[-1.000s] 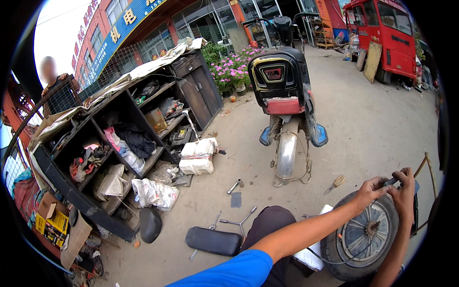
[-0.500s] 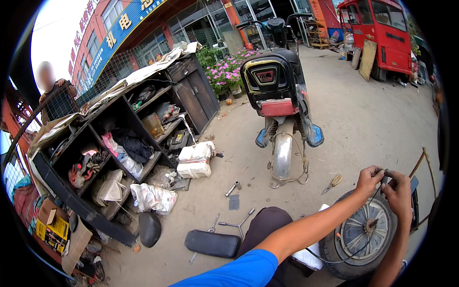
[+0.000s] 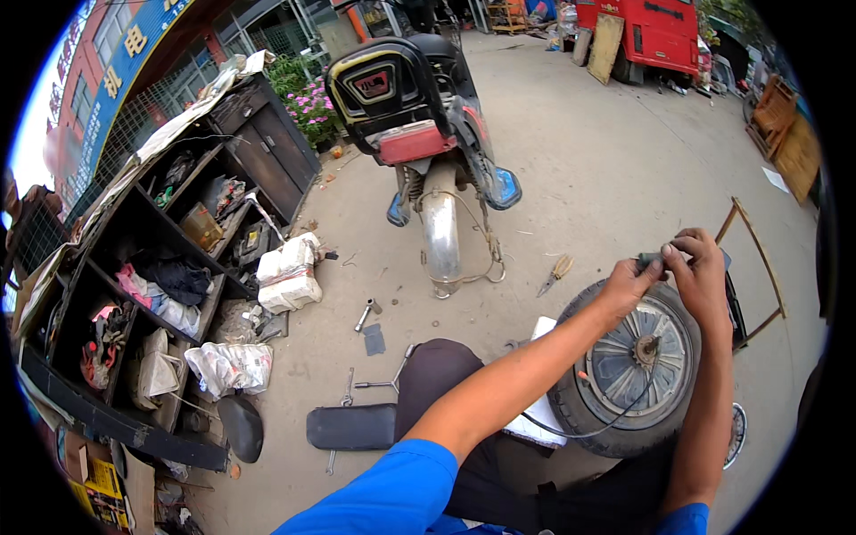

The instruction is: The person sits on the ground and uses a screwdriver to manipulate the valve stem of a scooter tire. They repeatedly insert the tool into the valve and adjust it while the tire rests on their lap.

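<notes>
Above the far side of a hub-motor wheel (image 3: 644, 357), my left hand (image 3: 627, 287) and my right hand (image 3: 700, 272) meet, fingers closed. Between their fingertips they pinch a small dark greenish piece (image 3: 648, 260), too small to name exactly. The wheel lies flat, its black tyre (image 3: 571, 406) round a grey spoked hub. A black cable (image 3: 602, 432) leaves the hub's centre and curves over the tyre toward my knee. White foam or packaging (image 3: 539, 430) shows beside the tyre. Pliers (image 3: 555, 275) with yellowish handles lie beyond the wheel.
An electric scooter (image 3: 419, 134) stands ahead without its rear wheel showing. Left are a cluttered dark cabinet (image 3: 276, 165) and a black seat pad (image 3: 352, 427). A three-armed wrench (image 3: 392, 374) and socket tool (image 3: 366, 314) lie nearby. A wooden frame (image 3: 758, 254) is at right.
My view has shifted, so the scooter and cabinet sit further left. Both hands remain together, pinching; the cable that rose from the hub toward them no longer shows there.
</notes>
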Tool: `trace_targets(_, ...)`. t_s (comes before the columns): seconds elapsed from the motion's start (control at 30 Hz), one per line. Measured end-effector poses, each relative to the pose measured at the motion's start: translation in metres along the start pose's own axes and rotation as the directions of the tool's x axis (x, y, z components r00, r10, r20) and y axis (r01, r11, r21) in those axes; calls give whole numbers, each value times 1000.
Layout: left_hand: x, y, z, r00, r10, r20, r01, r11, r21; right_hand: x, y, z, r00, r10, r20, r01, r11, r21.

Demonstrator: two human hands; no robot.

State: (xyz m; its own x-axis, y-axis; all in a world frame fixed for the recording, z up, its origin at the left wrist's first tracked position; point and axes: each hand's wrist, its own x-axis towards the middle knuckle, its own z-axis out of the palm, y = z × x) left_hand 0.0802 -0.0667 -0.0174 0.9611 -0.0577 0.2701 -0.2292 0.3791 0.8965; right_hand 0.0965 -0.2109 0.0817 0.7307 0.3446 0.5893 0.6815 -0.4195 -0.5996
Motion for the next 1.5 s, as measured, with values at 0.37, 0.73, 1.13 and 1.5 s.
trace_targets(0.37,26,22,-2,957,-272,98,287,934,-211,-3,-12,-21,943,120,309,-129,992,9)
trace_targets(0.73,32,28,3,932,-351,94,362,918,-163,-2,26,-6,967,-233,106,250,951,-183)
trace_targets(1.13,7,3,-6,997,-57,-61,79,875,478,-7,13,-6,996,50,-71,-73,925,-374)
trace_targets(1.5,4,-2,-1,996,61,-65,22,538,843,-4,19,-9,1000,11,20,-6,974,-226)
